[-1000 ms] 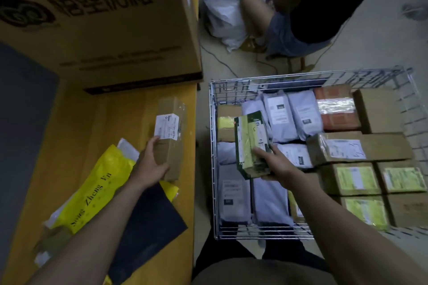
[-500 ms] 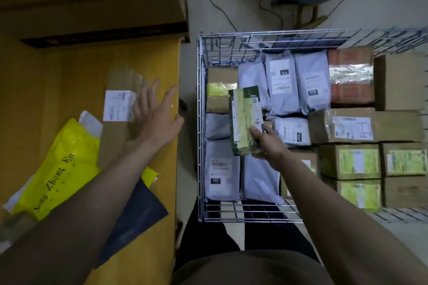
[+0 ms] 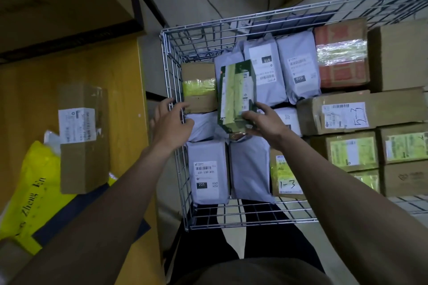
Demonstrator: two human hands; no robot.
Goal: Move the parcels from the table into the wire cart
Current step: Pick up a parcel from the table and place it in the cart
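Green parcel (image 3: 236, 95) sits clamped in the right hand (image 3: 266, 125); left hand (image 3: 171, 122) reaches loose-fingered over the wire cart (image 3: 172, 58).

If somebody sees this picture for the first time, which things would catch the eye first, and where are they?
Probably the wire cart at the centre and right, packed with grey bags and taped boxes. Above its left part the right hand holds a green parcel upright, while the left hand reaches to the cart's left wall. On the yellow table at left, a bright yellow bag lies beside a brown box.
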